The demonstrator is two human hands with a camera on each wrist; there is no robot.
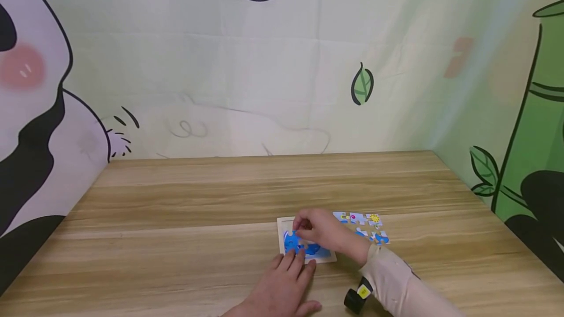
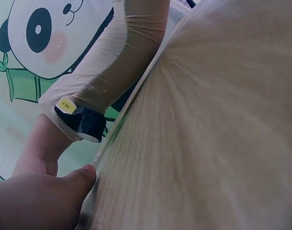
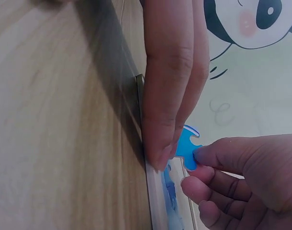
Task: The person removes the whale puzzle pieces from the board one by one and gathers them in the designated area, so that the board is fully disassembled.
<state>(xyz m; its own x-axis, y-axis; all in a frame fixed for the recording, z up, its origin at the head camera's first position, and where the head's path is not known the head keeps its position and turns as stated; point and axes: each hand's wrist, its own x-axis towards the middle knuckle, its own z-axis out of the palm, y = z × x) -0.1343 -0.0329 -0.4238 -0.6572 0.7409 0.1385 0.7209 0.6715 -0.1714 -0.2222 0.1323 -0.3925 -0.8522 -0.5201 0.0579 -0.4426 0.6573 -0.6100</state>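
Note:
A shallow puzzle tray with a pale rim lies on the table, partly filled with blue pieces. Over it, my right hand pinches a blue puzzle piece between thumb and finger; the right wrist view shows the piece tilted up off the tray. My left hand lies palm down, its straight fingers resting at the tray's near edge. In the left wrist view, only the thumb side of the left hand shows. The right hand covers the tray's upper right part in the head view.
Several loose puzzle pieces, one bearing a yellow sun, lie just right of the tray. A black wrist camera is strapped to the right sleeve. The wooden table meets a cloth backdrop printed with a panda and leaves.

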